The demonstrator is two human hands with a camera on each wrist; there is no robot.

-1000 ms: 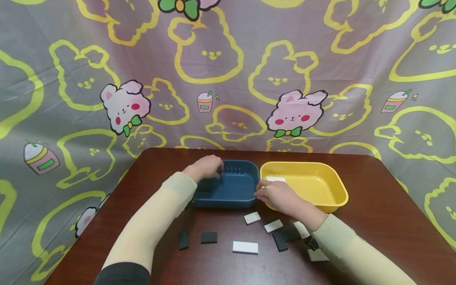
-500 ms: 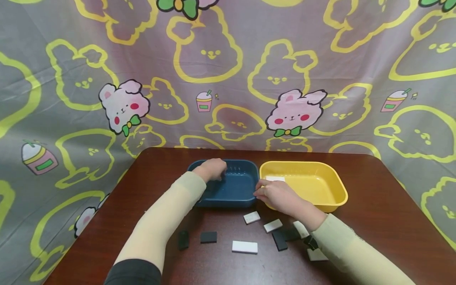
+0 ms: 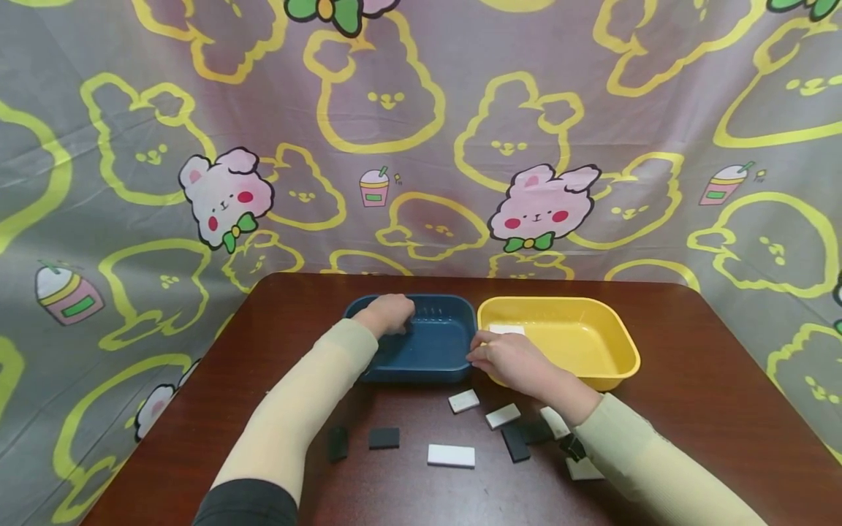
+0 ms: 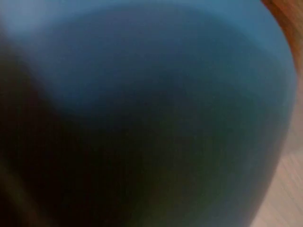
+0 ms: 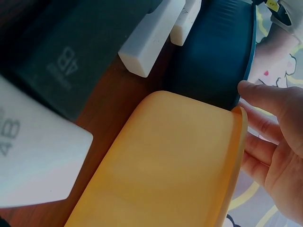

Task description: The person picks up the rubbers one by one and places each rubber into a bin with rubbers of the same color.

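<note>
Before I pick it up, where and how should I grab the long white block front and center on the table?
I'd come straight down from above and pinch the long white block mid-length, across its two long sides. It lies flat on the table, its length running left to right, and no other block touches it, so both long sides look free.

A bare left hand, its fingertips unclear, obscures part of a dark-blue rectangular basin, centre frame, blurred from the left wrist; a pale fabric sleeve, cut off bottom right, partly covers a flat white block.
</note>
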